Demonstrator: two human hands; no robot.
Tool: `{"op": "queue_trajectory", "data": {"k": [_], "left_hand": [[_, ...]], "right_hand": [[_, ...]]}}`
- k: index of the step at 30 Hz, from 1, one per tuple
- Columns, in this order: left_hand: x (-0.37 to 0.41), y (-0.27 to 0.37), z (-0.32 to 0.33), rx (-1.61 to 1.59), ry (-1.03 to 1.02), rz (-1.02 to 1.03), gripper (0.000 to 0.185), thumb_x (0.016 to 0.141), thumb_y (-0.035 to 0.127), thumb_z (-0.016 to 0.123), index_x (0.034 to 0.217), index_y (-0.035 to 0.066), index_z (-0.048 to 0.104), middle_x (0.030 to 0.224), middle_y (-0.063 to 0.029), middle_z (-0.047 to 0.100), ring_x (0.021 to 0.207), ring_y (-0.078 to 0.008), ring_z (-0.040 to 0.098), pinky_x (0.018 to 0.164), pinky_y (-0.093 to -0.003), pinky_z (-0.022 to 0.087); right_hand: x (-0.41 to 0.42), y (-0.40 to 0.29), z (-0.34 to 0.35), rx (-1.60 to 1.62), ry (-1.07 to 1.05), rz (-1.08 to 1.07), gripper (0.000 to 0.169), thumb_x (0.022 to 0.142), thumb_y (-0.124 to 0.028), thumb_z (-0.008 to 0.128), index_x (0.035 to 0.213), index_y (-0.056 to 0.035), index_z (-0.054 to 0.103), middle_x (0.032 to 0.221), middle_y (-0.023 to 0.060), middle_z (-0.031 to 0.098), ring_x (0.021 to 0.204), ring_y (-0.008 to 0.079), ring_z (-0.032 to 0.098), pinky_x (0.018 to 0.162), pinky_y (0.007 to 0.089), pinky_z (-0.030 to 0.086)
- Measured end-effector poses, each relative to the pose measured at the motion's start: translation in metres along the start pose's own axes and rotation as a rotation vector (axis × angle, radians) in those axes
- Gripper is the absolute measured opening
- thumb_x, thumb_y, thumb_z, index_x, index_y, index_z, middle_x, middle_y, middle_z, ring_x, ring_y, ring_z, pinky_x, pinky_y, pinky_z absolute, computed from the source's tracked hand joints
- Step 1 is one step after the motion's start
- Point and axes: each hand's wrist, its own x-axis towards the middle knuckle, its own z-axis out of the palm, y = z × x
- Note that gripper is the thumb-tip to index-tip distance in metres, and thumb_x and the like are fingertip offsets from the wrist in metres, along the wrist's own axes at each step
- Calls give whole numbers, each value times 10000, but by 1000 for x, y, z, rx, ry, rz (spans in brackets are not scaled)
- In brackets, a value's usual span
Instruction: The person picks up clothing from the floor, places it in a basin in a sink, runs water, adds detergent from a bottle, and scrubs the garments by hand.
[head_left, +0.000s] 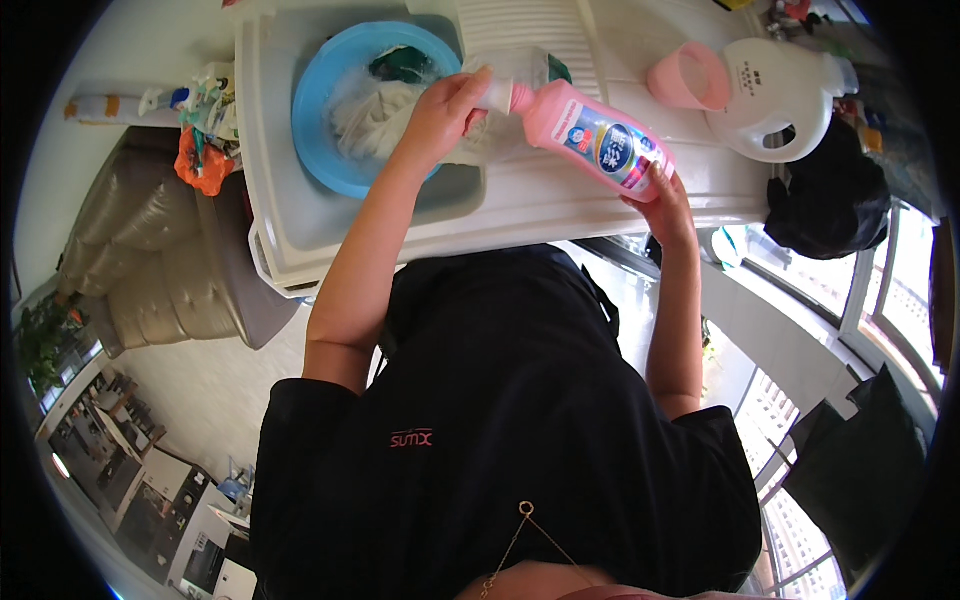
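Note:
My right hand (667, 206) grips the base of a pink plastic bottle (547, 124) that bears a blue label with writing. The bottle lies tilted, its neck pointing left. At that neck, my left hand (450, 105) holds a whitish cap (498, 95) between thumb and fingers. Whether the cap touches the neck, or any liquid runs into it, I cannot tell. Left of the hand, a blue plastic basin (309, 124) holds sudsy water, white cloth (379, 112) and a dark green piece of cloth (401, 64).
The basin stands in a white laundry sink (277, 217) with a ribbed washboard (525, 22). To the right are a pink cup (675, 75), a white jug with a handle (757, 90) and a black bag-like item (832, 195). A brown tufted sofa (165, 285) sits at left.

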Motion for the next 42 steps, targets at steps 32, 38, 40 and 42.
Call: {"op": "queue_trajectory", "data": {"k": [32, 38, 40, 42], "left_hand": [[-24, -21, -3, 406, 206, 244, 277, 1004, 300, 591, 1115, 50, 638, 901, -90, 674, 782, -242, 622, 696, -342, 478], [-24, 2, 21, 428, -54, 611, 274, 985, 143, 616, 1247, 66, 590, 1285, -110, 590, 1088, -253, 628, 948, -360, 498], [-22, 7, 29, 259, -127, 636, 357, 988, 140, 613, 1334, 77, 546, 1409, -115, 539, 1156, -243, 615, 1000, -370, 491], [-24, 12, 49, -136, -140, 513, 426, 993, 160, 618, 1398, 91, 503, 1474, -124, 495, 1186, -249, 607, 1022, -385, 487]], "right_hand": [[-19, 28, 44, 152, -195, 103, 628, 1018, -469, 550, 1446, -28, 417, 1125, 122, 678, 886, 203, 703, 700, 351, 600], [-13, 20, 27, 419, -91, 244, 563, 1038, -552, 442, 1216, -37, 583, 875, 129, 725, 625, 232, 694, 436, 274, 540], [-16, 20, 18, 412, -125, 233, 566, 1039, -552, 441, 1223, -35, 579, 880, 128, 725, 623, 224, 694, 431, 271, 535], [-20, 21, 11, 421, -155, 235, 564, 1041, -552, 437, 1219, -36, 581, 872, 128, 723, 624, 219, 692, 459, 279, 544]]}}
